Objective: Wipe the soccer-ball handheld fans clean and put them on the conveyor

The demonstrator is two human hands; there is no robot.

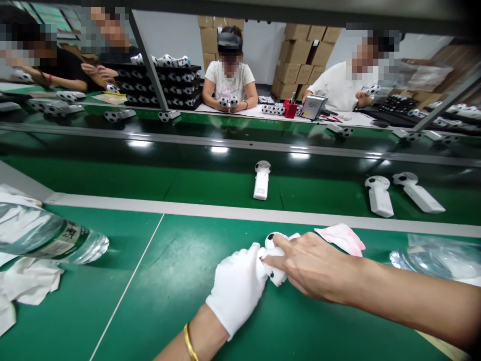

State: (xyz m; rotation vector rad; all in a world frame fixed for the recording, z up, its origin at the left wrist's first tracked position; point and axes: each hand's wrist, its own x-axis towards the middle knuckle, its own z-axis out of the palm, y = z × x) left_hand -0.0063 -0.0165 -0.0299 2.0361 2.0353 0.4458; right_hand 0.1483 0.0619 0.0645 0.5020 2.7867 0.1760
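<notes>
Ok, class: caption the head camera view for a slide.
A gloved left hand and bare right hand hold a soccer-patterned ball.

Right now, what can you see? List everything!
football-patterned gadgets: three, black and white, on the far belt
held gadget: one, black and white, between hands
water bottle: one, clear, left
crumpled cloth: one, white, far left
pink cloth: one, pink and white, behind hands
plastic bag: one, clear, right
cardboard boxes: many, brown, far back
co-workers: four, beyond the belt
left hand: one, white glove, on the gadget
right hand: one, bare, on the gadget
</notes>
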